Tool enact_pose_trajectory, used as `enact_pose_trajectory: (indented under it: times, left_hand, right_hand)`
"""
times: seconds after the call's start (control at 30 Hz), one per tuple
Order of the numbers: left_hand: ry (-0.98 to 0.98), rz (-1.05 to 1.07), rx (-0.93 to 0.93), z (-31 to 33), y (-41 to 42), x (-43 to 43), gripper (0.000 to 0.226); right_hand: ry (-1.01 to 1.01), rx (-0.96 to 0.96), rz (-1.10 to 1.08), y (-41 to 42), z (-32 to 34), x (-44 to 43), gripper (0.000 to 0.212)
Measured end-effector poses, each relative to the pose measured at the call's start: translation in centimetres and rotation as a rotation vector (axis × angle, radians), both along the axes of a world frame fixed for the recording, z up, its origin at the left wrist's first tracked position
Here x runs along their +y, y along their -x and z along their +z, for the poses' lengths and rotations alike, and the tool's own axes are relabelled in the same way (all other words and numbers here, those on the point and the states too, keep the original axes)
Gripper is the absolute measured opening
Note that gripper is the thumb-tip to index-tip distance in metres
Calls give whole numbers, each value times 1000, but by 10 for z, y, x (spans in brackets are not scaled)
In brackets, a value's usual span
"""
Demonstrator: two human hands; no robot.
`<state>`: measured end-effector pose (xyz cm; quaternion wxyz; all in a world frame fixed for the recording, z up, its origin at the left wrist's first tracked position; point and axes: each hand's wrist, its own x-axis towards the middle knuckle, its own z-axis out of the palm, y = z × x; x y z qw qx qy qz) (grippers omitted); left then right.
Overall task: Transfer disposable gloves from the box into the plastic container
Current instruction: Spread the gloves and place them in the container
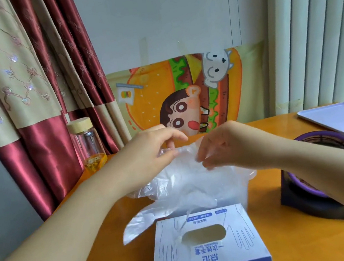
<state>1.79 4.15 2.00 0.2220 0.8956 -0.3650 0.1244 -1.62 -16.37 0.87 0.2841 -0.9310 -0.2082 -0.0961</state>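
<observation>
A white and blue glove box stands at the table's near edge, its oval slot facing up. Just behind it sits a clear plastic container, heaped with thin transparent gloves that spill over its left side onto the table. My left hand pinches one end of a clear glove above the container. My right hand pinches the same glove's other side, fingers curled on the film. The container's far wall is hidden by my hands and the gloves.
A glass jar with a wooden lid stands at the back left by the curtain. A dark purple round device sits on the right under my right forearm. A lilac tray lies at the far right. The orange table spreads beneath.
</observation>
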Motion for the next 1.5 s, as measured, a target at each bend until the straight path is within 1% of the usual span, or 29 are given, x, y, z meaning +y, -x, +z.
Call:
enact_pose_trajectory:
  times: [0.07,0.17,0.23,0.27,0.3,0.33,0.37,0.4,0.47,0.57,0.63,0.67,0.7,0.73,0.77,0.8,0.83,0.87,0.93,1.0,1.07,1.17,1.27,1.33,1.4,1.47,1.5]
  left_hand:
    - [-32,16,-17,3,-14,1,28]
    - [-103,144,-27,3,-42,6,35]
    - [-150,316,-165,0,-57,6,39]
    - [-159,358,-258,-1,-60,3,39]
    - [-145,334,-325,-3,-59,-4,37]
    - [-129,255,-350,-6,-58,-13,33]
    - [-134,158,-333,-11,-57,-23,28]
    - [-165,90,-260,-19,-55,-33,26]
    - [-308,74,-28,-39,-61,-50,35]
    - [-530,109,318,-63,-79,-59,56]
    - [-562,111,428,-69,-89,-61,65]
    - [-565,114,450,-69,-93,-61,69]
    - [-578,113,465,-68,-97,-63,72]
    - [-601,111,469,-67,-100,-65,75]
    - [-633,108,471,-67,-102,-67,76]
    - [-668,107,478,-66,-104,-69,76]
    - [-708,110,490,-69,-106,-71,74]
    - [-753,120,493,-72,-107,-72,72]
    - [-851,151,498,-80,-111,-73,73]
    - [-915,163,536,-89,-115,-71,78]
    - [-963,168,546,-92,-116,-68,81]
    - [-1005,212,529,-96,-119,-67,68]
    - [-1066,245,446,-100,-122,-71,51]
    - [-1105,194,371,-101,-122,-74,49]
    - [-1093,210,392,-102,-124,-74,48]
    - [-1079,196,424,-93,-122,-71,55]
    - [-1040,181,429,-86,-120,-68,59]
  right_hand:
    - [-91,9,-17,-10,2,-8,17]
    - [-86,6,-95,-29,0,-22,26]
    - [-54,39,-138,-45,-6,-29,31]
    - [-23,64,-157,-54,-10,-33,33]
    - [10,91,-170,-62,-15,-35,35]
    - [35,117,-181,-69,-20,-38,37]
    - [54,139,-190,-78,-25,-39,39]
    - [75,160,-191,-83,-30,-40,39]
    - [164,173,-196,-93,-40,-39,40]
    - [409,119,-263,-100,-50,-37,42]
    - [655,-7,-325,-98,-52,-31,39]
    - [736,-93,-324,-96,-52,-26,36]
    - [736,-135,-300,-96,-51,-22,35]
    - [687,-116,-263,-96,-50,-17,37]
    - [632,-48,-218,-97,-51,-13,42]
    - [625,49,-167,-101,-54,-9,49]
    - [669,177,-122,-107,-60,-7,56]
    - [726,293,-90,-113,-66,-7,58]
    - [786,469,-64,-127,-81,-10,53]
    - [793,534,-72,-135,-91,-14,55]
    - [805,554,-67,-139,-95,-15,62]
    - [841,612,-78,-147,-101,-13,70]
    - [881,654,-85,-156,-106,-10,85]
    - [913,666,-81,-160,-108,-8,93]
    - [922,653,-95,-160,-108,-5,91]
    - [921,589,-91,-160,-106,-5,73]
    - [914,533,-84,-156,-102,-6,65]
